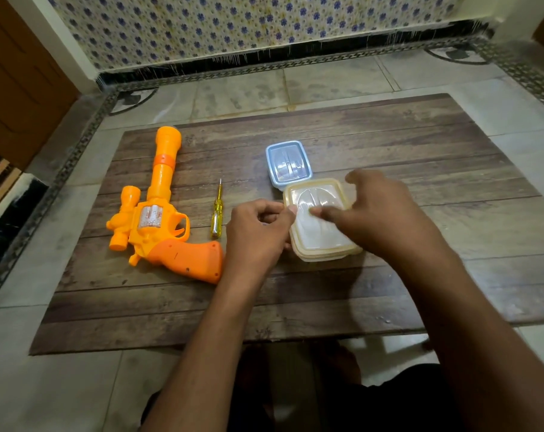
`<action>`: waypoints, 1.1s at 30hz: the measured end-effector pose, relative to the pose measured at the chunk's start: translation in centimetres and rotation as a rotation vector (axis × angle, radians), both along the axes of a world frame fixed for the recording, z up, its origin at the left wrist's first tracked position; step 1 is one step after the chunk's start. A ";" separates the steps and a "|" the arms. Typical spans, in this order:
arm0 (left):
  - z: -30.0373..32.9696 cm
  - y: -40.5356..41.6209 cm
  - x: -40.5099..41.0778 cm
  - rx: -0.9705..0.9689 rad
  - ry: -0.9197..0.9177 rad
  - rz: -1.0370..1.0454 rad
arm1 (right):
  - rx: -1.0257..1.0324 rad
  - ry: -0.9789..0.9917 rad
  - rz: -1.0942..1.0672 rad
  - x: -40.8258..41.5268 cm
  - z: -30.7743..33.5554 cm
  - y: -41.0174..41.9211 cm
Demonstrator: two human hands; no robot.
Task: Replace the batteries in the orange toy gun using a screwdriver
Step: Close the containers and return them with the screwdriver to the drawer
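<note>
The orange toy gun [158, 210] lies flat on the left of the wooden board [295, 307], barrel pointing away from me. Just right of it lies a yellow-handled screwdriver [217, 213], tip pointing away. A cream-lidded plastic box [319, 232] sits in the middle. My left hand [258, 235] grips that box's left edge with curled fingers. My right hand [379, 213] reaches over the box from the right, fingers spread, fingertips touching the lid; it is a little blurred.
A smaller blue-lidded plastic box [288, 165] stands directly behind the cream one, touching it. The board lies on a tiled floor [326, 82], with a patterned wall behind and a wooden door [21, 73] at the left.
</note>
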State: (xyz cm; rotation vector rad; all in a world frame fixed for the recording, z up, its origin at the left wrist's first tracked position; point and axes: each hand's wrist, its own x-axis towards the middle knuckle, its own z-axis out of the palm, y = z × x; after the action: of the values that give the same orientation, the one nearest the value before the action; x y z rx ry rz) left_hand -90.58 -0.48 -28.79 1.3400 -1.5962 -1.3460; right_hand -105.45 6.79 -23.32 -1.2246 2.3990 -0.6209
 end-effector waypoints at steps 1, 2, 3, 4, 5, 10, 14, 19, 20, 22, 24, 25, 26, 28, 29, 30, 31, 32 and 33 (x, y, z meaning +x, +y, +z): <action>-0.1 0.0 0.0 0.002 -0.001 -0.003 | -0.022 -0.024 -0.046 -0.4 -0.4 -0.2; 0.0 -0.1 0.0 -0.001 -0.010 -0.008 | -0.030 -0.056 -0.078 -0.8 -1.0 -0.5; 0.0 0.0 0.0 -0.007 -0.019 -0.013 | -0.026 -0.083 -0.090 -1.1 -1.6 -0.7; 0.2 0.1 0.0 -0.017 -0.026 -0.015 | -0.013 -0.107 -0.093 -1.5 -2.2 -0.9; 0.2 0.1 0.0 -0.026 -0.029 -0.015 | 0.002 -0.127 -0.091 -1.7 -2.6 -1.1; 0.1 0.2 0.1 -0.015 -0.093 -0.061 | -0.028 -0.170 -0.085 -2.0 -3.0 -1.3; 0.6 0.5 -0.2 -0.091 -0.204 -0.085 | -0.100 -0.143 0.023 -1.3 -2.3 -1.2; 2.0 0.6 -0.6 -0.092 -0.103 0.109 | -0.295 -0.107 0.124 0.5 -1.2 -1.3; 2.2 0.7 -0.6 -0.136 -0.077 0.142 | -0.345 -0.116 0.105 0.9 -1.1 -1.4; 2.8 1.3 -0.7 -0.245 -0.036 0.160 | -0.427 -0.154 0.045 1.6 -1.2 -1.6; 2.8 1.6 -0.8 -0.357 -0.015 0.139 | -0.462 -0.194 -0.026 2.2 -1.3 -1.9; 2.7 1.6 -0.8 -0.409 -0.014 0.125 | -0.472 -0.219 -0.065 2.5 -1.4 -2.0; 2.5 1.7 -0.9 -0.449 -0.022 0.111 | -0.482 -0.244 -0.098 2.5 -1.4 -2.2; 2.3 1.5 -0.9 -0.494 -0.040 0.093 | -0.487 -0.272 -0.127 2.6 -1.5 -2.6; 2.3 1.4 -0.8 -0.509 -0.042 0.091 | -0.489 -0.273 -0.121 2.7 -1.5 -2.8; 2.3 1.2 -0.7 -0.522 -0.037 0.093 | -0.499 -0.267 -0.108 2.7 -1.5 -3.0; 2.3 1.0 -0.6 -0.529 -0.034 0.098 | -0.517 -0.254 -0.096 2.8 -1.5 -3.2; 2.5 0.9 -0.5 -0.531 -0.032 0.104 | -0.536 -0.241 -0.090 2.9 -1.3 -3.3; 2.6 0.9 -0.5 -0.531 -0.027 0.111 | -0.553 -0.234 -0.086 2.9 -1.2 -3.5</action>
State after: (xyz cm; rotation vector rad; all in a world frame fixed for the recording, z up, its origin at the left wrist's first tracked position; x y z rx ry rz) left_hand -91.06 0.42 -26.22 1.0974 -1.7117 -0.7612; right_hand -102.58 3.33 -24.51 -1.1633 2.1567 -1.4386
